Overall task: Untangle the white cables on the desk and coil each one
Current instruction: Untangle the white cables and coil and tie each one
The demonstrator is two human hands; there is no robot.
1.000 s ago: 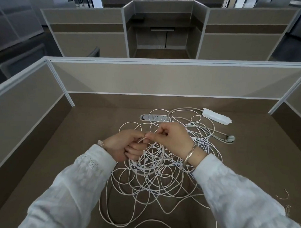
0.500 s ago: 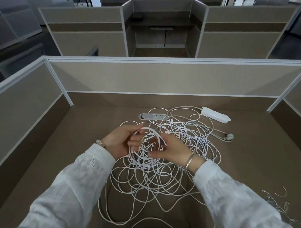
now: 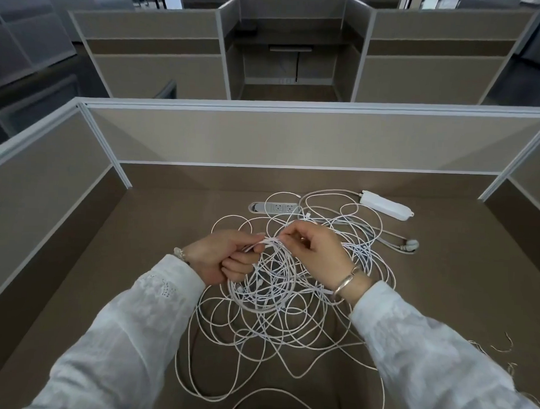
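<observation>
Above the brown counter (image 3: 137, 291), the left hand (image 3: 221, 257) grips a small coil (image 3: 264, 283) of white cable while the right hand (image 3: 316, 252) pinches its top strands. Beneath both hands, the tangled white cables (image 3: 273, 336) sprawl mid-counter, near a white power strip (image 3: 385, 205).

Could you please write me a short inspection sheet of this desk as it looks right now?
Surface: brown desk, bare round the pile.
Job's things: white cables lie in one loose tangle at the middle; a small coil hangs from the hands above it.
Clutter: thin wire scraps near the right edge.
Grippers: left hand closed on the coil's top; right hand pinches the same strands beside it.
Cables: a white power strip and its thicker grey lead with plug lie at the back right, partly under the tangle.
Surroundings: desk socket panel at the back; beige partition walls on three sides.
</observation>
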